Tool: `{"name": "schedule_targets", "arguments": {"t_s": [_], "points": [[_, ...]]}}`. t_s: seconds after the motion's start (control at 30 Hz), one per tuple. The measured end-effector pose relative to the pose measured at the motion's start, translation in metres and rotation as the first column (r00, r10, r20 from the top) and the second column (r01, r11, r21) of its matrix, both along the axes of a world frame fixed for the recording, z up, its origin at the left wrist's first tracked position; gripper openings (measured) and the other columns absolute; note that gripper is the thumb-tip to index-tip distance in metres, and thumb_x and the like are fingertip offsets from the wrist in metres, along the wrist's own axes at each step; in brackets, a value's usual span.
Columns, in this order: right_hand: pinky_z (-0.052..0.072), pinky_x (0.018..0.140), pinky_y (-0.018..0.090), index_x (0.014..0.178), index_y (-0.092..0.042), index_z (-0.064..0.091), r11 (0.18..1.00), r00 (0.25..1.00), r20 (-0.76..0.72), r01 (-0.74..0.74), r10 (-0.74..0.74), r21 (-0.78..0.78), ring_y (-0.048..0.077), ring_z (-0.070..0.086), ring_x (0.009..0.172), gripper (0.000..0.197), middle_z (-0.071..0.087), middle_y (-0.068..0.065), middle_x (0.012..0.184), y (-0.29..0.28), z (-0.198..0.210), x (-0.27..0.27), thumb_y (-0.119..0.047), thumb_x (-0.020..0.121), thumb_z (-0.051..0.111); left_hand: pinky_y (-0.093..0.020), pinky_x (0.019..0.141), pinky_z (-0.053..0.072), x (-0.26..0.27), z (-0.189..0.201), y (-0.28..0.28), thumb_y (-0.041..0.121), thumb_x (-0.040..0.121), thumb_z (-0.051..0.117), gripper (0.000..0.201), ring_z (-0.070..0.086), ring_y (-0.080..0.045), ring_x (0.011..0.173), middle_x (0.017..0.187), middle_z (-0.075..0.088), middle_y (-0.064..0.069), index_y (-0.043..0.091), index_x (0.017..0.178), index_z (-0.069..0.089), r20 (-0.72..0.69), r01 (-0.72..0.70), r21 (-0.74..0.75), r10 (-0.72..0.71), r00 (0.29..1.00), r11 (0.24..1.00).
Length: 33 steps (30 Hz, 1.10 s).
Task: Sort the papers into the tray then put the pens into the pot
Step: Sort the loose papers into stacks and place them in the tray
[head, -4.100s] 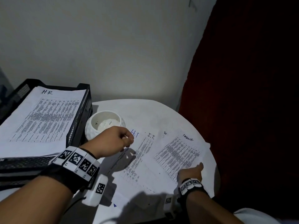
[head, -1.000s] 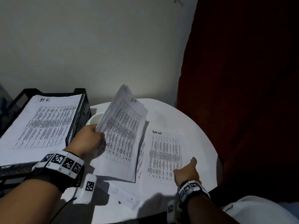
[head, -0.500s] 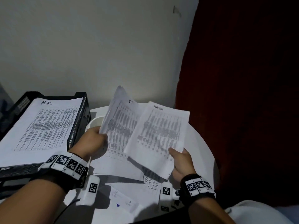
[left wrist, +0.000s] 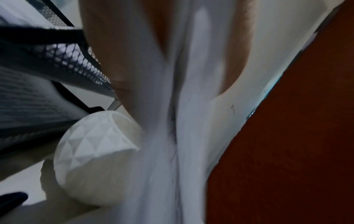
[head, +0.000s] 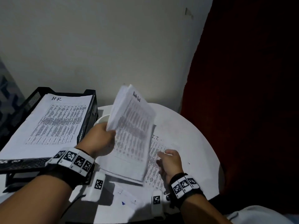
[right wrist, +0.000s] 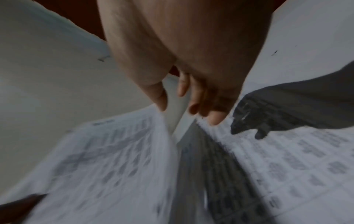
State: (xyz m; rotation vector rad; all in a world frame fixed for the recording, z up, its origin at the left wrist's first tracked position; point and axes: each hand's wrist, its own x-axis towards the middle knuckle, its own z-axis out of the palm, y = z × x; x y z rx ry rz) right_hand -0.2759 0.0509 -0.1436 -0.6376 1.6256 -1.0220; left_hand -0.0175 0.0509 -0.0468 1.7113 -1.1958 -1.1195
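My left hand [head: 108, 134] pinches the left edge of a raised stack of printed papers [head: 132, 133]; the top sheet reads "Task List". In the left wrist view its thumb and fingers [left wrist: 124, 60] clamp the same stack [left wrist: 172, 121]. My right hand [head: 167, 158] hovers with relaxed fingers over the "I.T." sheet [head: 153, 168], which lies flat on the table, and holds nothing. The right wrist view shows its fingertips [right wrist: 216, 118] just above that sheet [right wrist: 287, 159]. The black mesh tray [head: 88, 125] at left holds the "HR" sheet [head: 53, 122]. The white faceted pot [left wrist: 91, 159] is mostly hidden behind the stack. No pens are visible.
The round white table [head: 186, 131] stands against a pale wall, with a dark red curtain [head: 250, 94] close on the right. A small paper slip [head: 126, 198] lies near the front edge, between my wrists. The tray stack has lower tiers [head: 19, 177].
The "Task List" sheet went from my right hand onto the stack in my left hand. My right hand let go and dropped toward the "I.T." sheet on the table.
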Motion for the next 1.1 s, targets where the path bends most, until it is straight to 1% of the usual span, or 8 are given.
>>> {"name": "schedule_targets", "arguments": {"t_s": [0.13,0.33,0.47,0.57,0.67,0.8,0.93,1.1], "points": [[0.057,0.096,0.043,0.14,-0.021,0.051,0.964,0.857,-0.501,0.019,0.122,0.267,0.035,0.063,0.116,0.095,0.059,0.013,0.135,0.002,-0.035,-0.018,-0.058,0.057,0.08,-0.044,0.057,0.05,0.019,0.014,-0.002,0.011,0.093,0.052,0.013,0.056,-0.027,0.052,0.06,0.059,-0.011,0.013,0.095,0.065,-0.104,-0.13,-0.015,0.128,0.986,0.991],[0.048,0.105,0.052,0.161,-0.03,0.01,0.922,0.688,-0.661,-0.029,0.299,0.387,0.039,0.054,0.13,0.12,0.054,0.016,0.144,0.015,-0.056,-0.004,-0.037,0.071,0.09,-0.036,0.057,0.051,0.031,0.025,0.001,0.009,0.097,0.054,0.014,0.059,-0.027,0.063,0.073,0.061,-0.014,0.012,0.088,0.065,0.012,-0.183,-0.102,0.185,0.983,0.978],[0.048,0.087,0.036,0.149,-0.011,0.04,0.949,0.702,-0.663,-0.057,0.259,0.31,0.035,0.063,0.117,0.063,0.062,0.019,0.132,0.006,-0.048,-0.012,-0.014,0.091,0.064,-0.033,0.05,0.053,0.036,0.025,0.004,0.012,0.098,0.054,0.014,0.059,-0.028,0.06,0.075,0.061,-0.015,0.013,0.09,0.065,0.022,-0.174,-0.095,0.177,0.984,0.98],[0.051,0.089,0.031,0.105,-0.017,0.063,0.917,0.63,-0.684,-0.117,0.366,0.382,0.029,0.065,0.119,0.01,0.069,0.01,0.122,0.002,-0.037,-0.032,-0.019,0.095,0.059,-0.041,0.057,0.055,0.037,0.027,0.005,0.015,0.098,0.055,0.013,0.062,-0.03,0.065,0.08,0.066,-0.017,0.016,0.09,0.066,0.075,-0.154,-0.085,0.16,0.984,0.984],[0.051,0.086,0.028,0.071,-0.021,0.05,0.902,0.598,-0.689,-0.148,0.408,0.405,0.029,0.069,0.112,0.026,0.062,0.004,0.098,-0.001,-0.038,-0.049,-0.022,0.095,0.06,-0.043,0.06,0.058,0.035,0.028,0.003,0.015,0.098,0.055,0.012,0.063,-0.032,0.068,0.083,0.067,-0.018,0.017,0.093,0.066,0.073,-0.153,-0.089,0.16,0.984,0.984],[0.049,0.078,0.03,0.099,-0.011,0.059,0.987,0.794,-0.594,-0.048,0.132,0.157,0.029,0.063,0.094,0.008,0.063,0.008,0.104,-0.001,-0.037,-0.048,-0.004,0.097,0.055,-0.045,0.057,0.058,0.029,0.028,0.004,0.014,0.097,0.055,0.011,0.061,-0.031,0.066,0.079,0.062,-0.017,0.016,0.096,0.066,0.013,-0.173,-0.046,0.174,0.985,0.984],[0.049,0.055,0.034,0.108,-0.015,0.062,0.984,0.931,-0.323,0.143,-0.168,-0.102,0.028,0.06,0.062,0.028,0.067,0.021,0.088,-0.016,-0.015,-0.049,0.004,0.095,0.047,-0.053,0.079,0.058,0.027,0.029,0.006,0.018,0.097,0.055,0.013,0.068,-0.035,0.08,0.088,0.07,-0.013,0.018,0.105,0.065,0.176,-0.132,-0.058,0.14,0.974,0.99],[0.061,0.081,0.048,0.123,-0.014,0.064,0.941,0.964,0.098,0.262,-0.246,-0.216,0.036,0.073,0.084,0.033,0.074,0.018,0.095,-0.028,0.04,-0.072,0.006,0.099,0.054,-0.05,0.076,0.059,0.027,0.025,0.005,0.016,0.097,0.052,0.014,0.067,-0.034,0.077,0.087,0.069,-0.016,0.015,0.103,0.065,0.198,-0.121,-0.064,0.132,0.971,0.991]]}}
